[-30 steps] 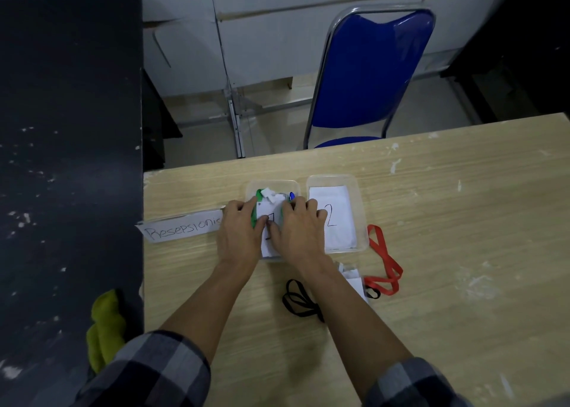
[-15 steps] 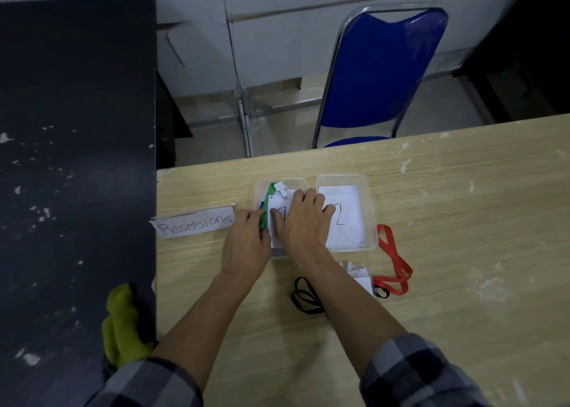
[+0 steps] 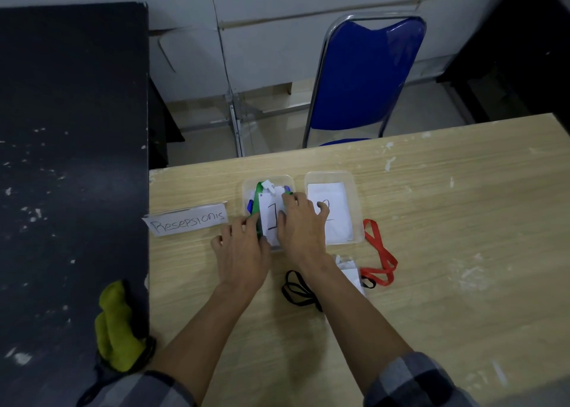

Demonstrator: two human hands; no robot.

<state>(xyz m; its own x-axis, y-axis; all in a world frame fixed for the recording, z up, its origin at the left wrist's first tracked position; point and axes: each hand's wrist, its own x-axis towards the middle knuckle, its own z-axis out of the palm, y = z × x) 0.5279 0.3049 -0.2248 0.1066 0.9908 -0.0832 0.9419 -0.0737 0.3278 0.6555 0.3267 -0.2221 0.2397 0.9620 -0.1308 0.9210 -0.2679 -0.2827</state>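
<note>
- Setting: office reception point.
- Signage: paper sign [image 3: 188, 221], handwritten "Resepsionis", lying on the pale wood-laminate bench [image 3: 447, 221].
- Sorting: tray numbered 1 [image 3: 245, 190] and tray numbered 2 [image 3: 356, 196], clear plastic, side by side.
- Pass gear: green lanyard [image 3: 257, 204], red lanyard [image 3: 377, 252], black lanyard [image 3: 296, 289], badge sleeve [image 3: 350, 272].
- Seating: blue padded chair [image 3: 367, 76], chrome tube frame, across the bench.
- Shell: pale tiled floor [image 3: 277, 105], white panelled wall [image 3: 277, 5].

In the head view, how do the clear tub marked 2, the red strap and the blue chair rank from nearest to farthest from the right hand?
Measured from the right hand:
1. The clear tub marked 2: directly at the hand's right side, on the table.
2. The red strap: further right, past the tub, lying on the table.
3. The blue chair: beyond the table's far edge.
</note>
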